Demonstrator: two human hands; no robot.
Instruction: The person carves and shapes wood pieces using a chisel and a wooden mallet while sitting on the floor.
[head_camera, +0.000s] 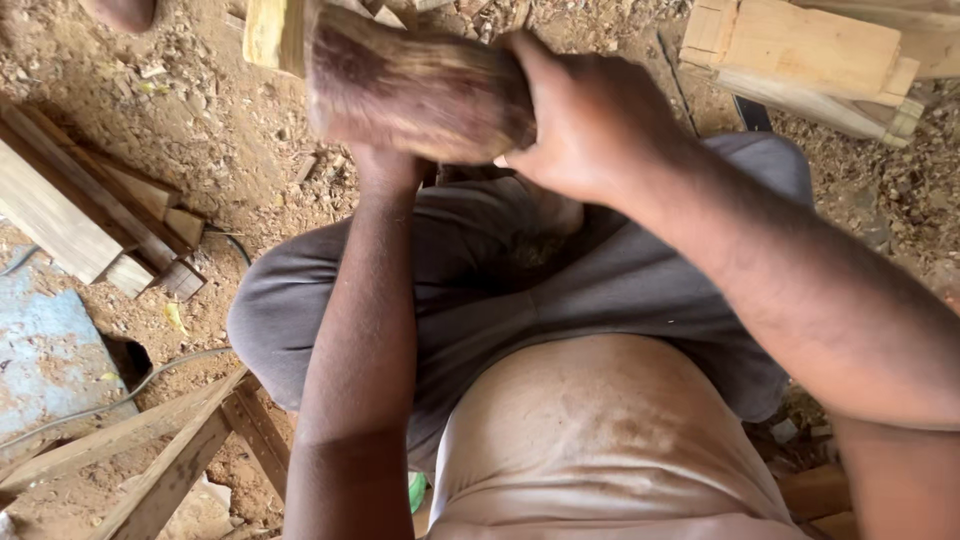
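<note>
sawdust and wood shavings cover the dirt floor (250, 140) seen from the head camera, with pale sawn timber offcuts (90, 215) lying at the left and a jointed pale wood frame (810, 60) at the upper right. the person sits in grey trousers (600, 280). their right hand (585, 115) is clenched around one end of a blurred, dark brown rounded wooden block (415, 90), held above the knees. the left hand (385, 165) is under the block, its grip hidden, so it cannot be told.
</note>
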